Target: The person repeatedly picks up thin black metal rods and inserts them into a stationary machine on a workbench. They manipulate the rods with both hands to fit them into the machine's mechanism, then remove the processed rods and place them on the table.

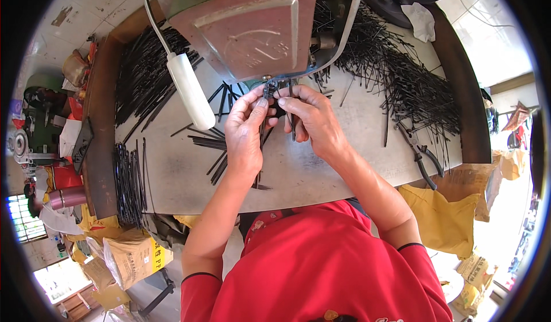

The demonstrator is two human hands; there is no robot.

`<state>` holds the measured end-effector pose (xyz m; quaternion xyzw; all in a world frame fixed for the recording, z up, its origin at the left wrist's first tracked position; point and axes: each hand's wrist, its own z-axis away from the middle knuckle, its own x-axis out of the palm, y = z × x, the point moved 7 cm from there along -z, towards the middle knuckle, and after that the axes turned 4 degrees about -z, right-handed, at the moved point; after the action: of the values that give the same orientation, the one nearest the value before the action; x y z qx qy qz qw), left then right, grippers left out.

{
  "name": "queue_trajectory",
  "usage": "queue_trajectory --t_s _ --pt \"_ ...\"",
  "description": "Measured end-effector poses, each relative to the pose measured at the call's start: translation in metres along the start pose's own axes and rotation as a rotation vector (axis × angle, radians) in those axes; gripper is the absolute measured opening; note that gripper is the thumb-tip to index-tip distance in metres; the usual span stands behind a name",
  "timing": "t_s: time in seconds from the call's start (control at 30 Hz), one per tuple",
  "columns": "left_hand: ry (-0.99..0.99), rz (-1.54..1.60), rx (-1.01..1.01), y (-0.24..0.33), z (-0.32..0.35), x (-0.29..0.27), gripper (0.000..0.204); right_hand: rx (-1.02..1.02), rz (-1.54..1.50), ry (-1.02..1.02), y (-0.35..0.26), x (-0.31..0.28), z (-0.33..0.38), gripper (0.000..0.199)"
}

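My left hand is closed in a pinch on a small dark part right under the head of the machine. Beside it, my right hand pinches a thin black rod that points down toward me. The fingertips of both hands come close together at the machine's lower edge. What exactly sits between them is partly hidden by the fingers. A few loose black rods lie on the metal tabletop just left of my left hand.
Black rods are heaped at the left, in a lower left bundle, and in a tangled pile at the right. Pliers lie near the right edge. A white lamp hangs left of the machine. Raised brown sides border the table.
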<state>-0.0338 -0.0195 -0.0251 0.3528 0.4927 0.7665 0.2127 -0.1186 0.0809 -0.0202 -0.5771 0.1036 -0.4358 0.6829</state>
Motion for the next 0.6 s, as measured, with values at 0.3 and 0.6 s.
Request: queue_trajectory --t_s 0.3,0.6 --pt "-0.026 0.172 -0.095 -0.0047 -0.0043 -0.0006 0.031 -0.060 0.019 0.026 -0.0063 0.0040 0.0046 0.024" --pt "-0.008 0.085 -0.008 -0.0017 -0.0091 0.0017 0.033 -0.068 0.037 0.052 -0.0077 0.0040 0.0055 0.019"
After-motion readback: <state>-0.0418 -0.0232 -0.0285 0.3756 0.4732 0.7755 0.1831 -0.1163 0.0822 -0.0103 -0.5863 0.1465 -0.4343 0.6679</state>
